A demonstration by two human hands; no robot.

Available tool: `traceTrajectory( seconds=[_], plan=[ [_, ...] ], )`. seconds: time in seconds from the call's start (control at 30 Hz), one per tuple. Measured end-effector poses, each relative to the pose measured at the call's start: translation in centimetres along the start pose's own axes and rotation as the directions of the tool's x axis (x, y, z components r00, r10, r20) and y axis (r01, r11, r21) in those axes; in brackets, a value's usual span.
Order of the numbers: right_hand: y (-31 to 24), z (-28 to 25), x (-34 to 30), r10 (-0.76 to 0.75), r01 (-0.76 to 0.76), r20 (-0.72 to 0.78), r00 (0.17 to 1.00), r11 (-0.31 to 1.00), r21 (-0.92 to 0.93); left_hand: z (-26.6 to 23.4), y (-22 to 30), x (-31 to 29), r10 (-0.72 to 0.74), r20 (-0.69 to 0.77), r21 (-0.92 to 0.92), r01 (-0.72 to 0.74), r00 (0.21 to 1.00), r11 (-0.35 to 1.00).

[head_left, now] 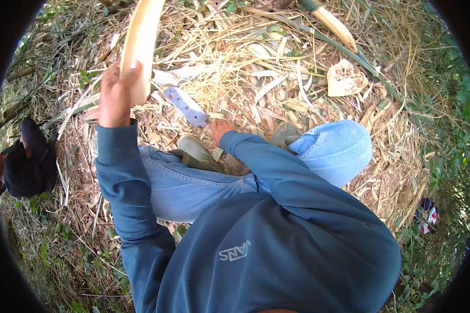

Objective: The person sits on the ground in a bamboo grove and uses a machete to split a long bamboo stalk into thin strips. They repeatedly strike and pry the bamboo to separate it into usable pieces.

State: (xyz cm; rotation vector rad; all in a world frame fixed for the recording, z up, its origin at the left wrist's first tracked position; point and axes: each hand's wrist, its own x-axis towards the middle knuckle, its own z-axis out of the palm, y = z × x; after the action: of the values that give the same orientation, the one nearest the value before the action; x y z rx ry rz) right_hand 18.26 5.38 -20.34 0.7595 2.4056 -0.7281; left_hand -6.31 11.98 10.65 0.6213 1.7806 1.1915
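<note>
My left hand (pixel 117 96) grips the lower end of a long, pale, stripped wooden piece (pixel 142 39), with the thumb across its face. The piece stands up and away from me, past the upper edge of the view. My right hand (pixel 223 129) is closed near my boots, at the near end of a broad, grey metal blade (pixel 187 107) with a row of holes. It looks like a machete; its handle is hidden in the hand. The blade points left and away, toward the foot of the wooden piece, and appears apart from it.
Pale shavings (pixel 269 88) and dry straw cover the ground. A flat, pale chunk of wood (pixel 346 78) lies at the right, beside a long green stalk (pixel 368 65) and a partly peeled pole (pixel 334 26). My boots (pixel 201 154) are close by. A person in dark clothing (pixel 31 161) is at the far left.
</note>
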Motion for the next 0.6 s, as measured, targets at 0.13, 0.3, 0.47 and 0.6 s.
traceTrajectory(
  seconds=[0.13,0.3,0.47,0.6],
  plan=[
    [0.0,-7.0,-0.3,0.035,-0.086,0.23,0.973,0.973,0.215,-0.7,-0.6,-0.3,-0.017,0.03,-0.058,0.019,0.999,0.998],
    [-0.7,-17.7,-5.3,0.038,-0.172,0.189,0.981,0.625,0.761,-0.4,-1.3,1.4,-0.027,0.097,-0.058,0.033,0.995,0.998],
    [3.6,-25.2,-14.9,-0.146,-0.27,0.229,0.962,-0.586,0.764,0.5,0.8,0.7,0.012,0.088,-0.078,-0.005,0.996,0.997],
    [6.5,-29.6,-18.4,0.186,0.131,0.001,0.983,-0.697,0.705,0.1,0.2,0.5,-0.042,0.11,0.097,0.032,0.993,0.995]
  ],
)
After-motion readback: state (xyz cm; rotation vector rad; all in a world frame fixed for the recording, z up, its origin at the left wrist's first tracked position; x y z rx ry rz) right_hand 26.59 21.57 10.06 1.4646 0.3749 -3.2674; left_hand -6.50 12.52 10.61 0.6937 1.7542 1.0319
